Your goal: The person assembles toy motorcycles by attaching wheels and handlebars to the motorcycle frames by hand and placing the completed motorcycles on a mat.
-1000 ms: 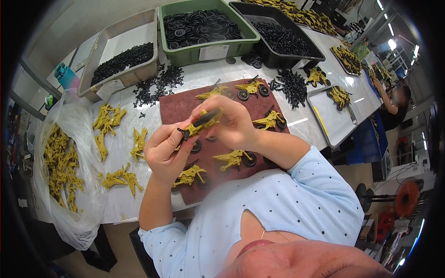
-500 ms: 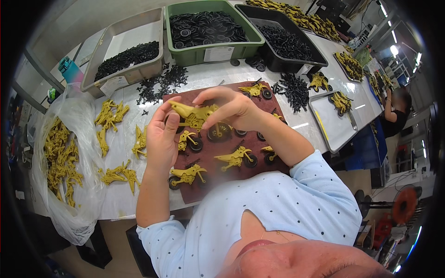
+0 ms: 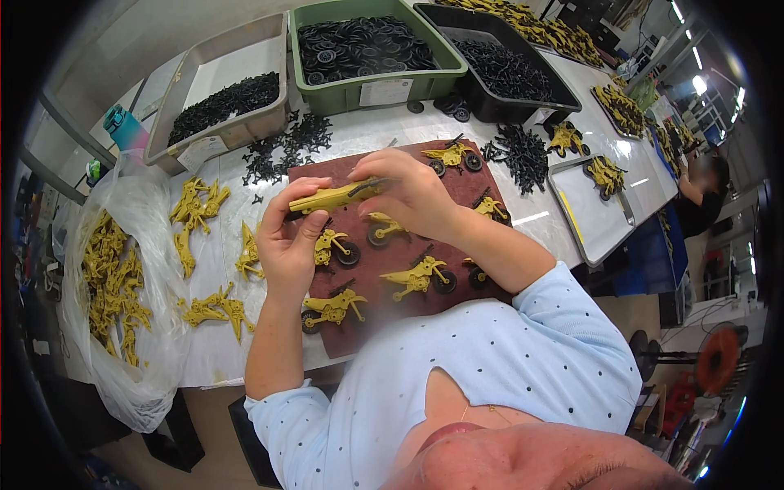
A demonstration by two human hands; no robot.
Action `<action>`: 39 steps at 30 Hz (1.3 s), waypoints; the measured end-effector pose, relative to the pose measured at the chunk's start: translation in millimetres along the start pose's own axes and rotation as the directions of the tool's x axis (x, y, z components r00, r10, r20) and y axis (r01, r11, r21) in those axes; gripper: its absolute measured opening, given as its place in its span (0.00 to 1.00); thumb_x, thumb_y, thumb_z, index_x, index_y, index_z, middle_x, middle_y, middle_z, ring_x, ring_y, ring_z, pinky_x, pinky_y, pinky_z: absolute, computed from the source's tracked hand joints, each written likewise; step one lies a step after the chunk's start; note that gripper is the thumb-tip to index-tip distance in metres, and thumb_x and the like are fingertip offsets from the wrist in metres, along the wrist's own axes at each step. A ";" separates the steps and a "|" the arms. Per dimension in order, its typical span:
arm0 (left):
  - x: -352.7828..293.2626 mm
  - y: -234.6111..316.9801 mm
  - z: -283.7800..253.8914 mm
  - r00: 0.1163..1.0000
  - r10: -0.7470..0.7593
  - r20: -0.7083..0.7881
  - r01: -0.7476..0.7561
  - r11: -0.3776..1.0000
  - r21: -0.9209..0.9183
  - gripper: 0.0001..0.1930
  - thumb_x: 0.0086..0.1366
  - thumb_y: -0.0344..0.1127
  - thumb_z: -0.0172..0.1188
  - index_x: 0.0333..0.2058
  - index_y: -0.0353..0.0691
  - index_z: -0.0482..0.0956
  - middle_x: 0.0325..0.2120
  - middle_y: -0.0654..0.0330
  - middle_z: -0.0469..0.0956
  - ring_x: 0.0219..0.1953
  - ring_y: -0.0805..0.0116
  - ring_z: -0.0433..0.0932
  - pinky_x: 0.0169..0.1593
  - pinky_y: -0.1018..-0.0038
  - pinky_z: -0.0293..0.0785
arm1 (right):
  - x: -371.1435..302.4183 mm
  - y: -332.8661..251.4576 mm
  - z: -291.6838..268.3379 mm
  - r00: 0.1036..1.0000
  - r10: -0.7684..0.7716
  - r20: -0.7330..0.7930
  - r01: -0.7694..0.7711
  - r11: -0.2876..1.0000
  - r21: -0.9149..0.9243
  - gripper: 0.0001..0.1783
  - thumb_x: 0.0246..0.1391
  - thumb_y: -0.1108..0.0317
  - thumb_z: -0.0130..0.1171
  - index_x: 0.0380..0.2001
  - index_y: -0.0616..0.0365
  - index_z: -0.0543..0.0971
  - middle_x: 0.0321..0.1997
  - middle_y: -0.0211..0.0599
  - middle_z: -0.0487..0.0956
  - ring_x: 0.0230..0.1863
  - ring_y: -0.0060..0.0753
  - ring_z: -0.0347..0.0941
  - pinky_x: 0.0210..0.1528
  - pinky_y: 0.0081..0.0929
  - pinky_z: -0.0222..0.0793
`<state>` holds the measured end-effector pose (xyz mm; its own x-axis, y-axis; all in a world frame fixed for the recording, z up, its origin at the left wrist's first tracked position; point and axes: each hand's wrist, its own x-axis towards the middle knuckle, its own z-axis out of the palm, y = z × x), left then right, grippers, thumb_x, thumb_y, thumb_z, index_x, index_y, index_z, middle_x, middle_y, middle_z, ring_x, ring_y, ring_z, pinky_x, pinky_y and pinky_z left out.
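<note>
Both my hands hold one yellow toy motorcycle body above the reddish-brown mat. My left hand pinches its left end between thumb and fingers. My right hand grips the other end, where a thin black piece lies along the top; my fingers partly cover it. Below on the mat lie several yellow toy motorcycles with black wheels, among them one in the front middle, one at front left and one at the back.
Along the back stand a beige bin, a green bin of wheels and a black bin of small black parts. Yellow parts fill a clear plastic bag at left. A metal tray stands right. Another person works farther right.
The yellow motorcycle body has been turned in my hands, so its narrow edge now shows instead of its side. The black piece along its top has come into sight.
</note>
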<state>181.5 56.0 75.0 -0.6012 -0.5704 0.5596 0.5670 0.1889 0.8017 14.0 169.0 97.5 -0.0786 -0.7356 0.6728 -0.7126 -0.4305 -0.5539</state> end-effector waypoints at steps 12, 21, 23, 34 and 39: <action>-4.6 -13.1 -1.1 0.982 0.183 -0.045 -0.181 0.982 0.058 0.08 0.64 0.28 0.56 0.40 0.33 0.75 0.41 0.52 0.78 0.50 0.60 0.74 0.54 0.69 0.70 | -2.3 -7.8 7.3 0.999 -0.025 -0.045 0.024 1.000 -0.013 0.24 0.36 0.82 0.67 0.42 0.61 0.76 0.40 0.39 0.75 0.42 0.37 0.74 0.40 0.27 0.77; -1.9 -11.9 -8.6 0.984 0.166 -0.059 -0.159 0.982 0.105 0.06 0.66 0.31 0.54 0.38 0.34 0.74 0.39 0.53 0.78 0.45 0.66 0.75 0.52 0.72 0.69 | -3.8 -15.7 16.3 0.993 0.079 -0.093 -0.079 0.997 -0.005 0.22 0.37 0.82 0.67 0.40 0.60 0.77 0.36 0.39 0.74 0.38 0.35 0.73 0.36 0.26 0.74; -1.7 -9.2 -7.1 0.992 0.098 -0.078 -0.094 0.994 0.057 0.07 0.66 0.32 0.54 0.39 0.34 0.74 0.40 0.53 0.78 0.45 0.66 0.75 0.52 0.72 0.69 | 0.7 -14.3 14.8 0.990 0.124 -0.071 -0.122 0.992 0.030 0.22 0.37 0.79 0.69 0.40 0.58 0.78 0.36 0.36 0.75 0.38 0.34 0.73 0.38 0.26 0.71; 4.6 1.9 8.9 0.987 -0.078 -0.139 0.084 0.996 0.038 0.12 0.63 0.31 0.60 0.42 0.33 0.73 0.43 0.54 0.77 0.45 0.71 0.75 0.52 0.75 0.70 | 1.3 -10.6 12.4 0.956 0.287 -0.065 -0.283 0.957 0.062 0.20 0.42 0.69 0.70 0.42 0.57 0.78 0.38 0.33 0.77 0.41 0.29 0.73 0.42 0.25 0.70; -2.4 1.9 2.1 0.990 -0.103 -0.099 0.116 0.983 0.140 0.14 0.59 0.28 0.63 0.43 0.32 0.73 0.40 0.57 0.79 0.40 0.74 0.77 0.46 0.80 0.73 | -1.3 -6.9 15.9 0.947 0.314 -0.065 -0.301 0.941 0.153 0.19 0.45 0.69 0.68 0.42 0.58 0.78 0.38 0.33 0.77 0.39 0.24 0.73 0.40 0.22 0.72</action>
<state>182.8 59.4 75.6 -0.5978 -0.6630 0.4506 0.4091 0.2311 0.8827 30.2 164.6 92.6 -0.3433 -0.7979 0.4955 -0.5402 -0.2639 -0.7991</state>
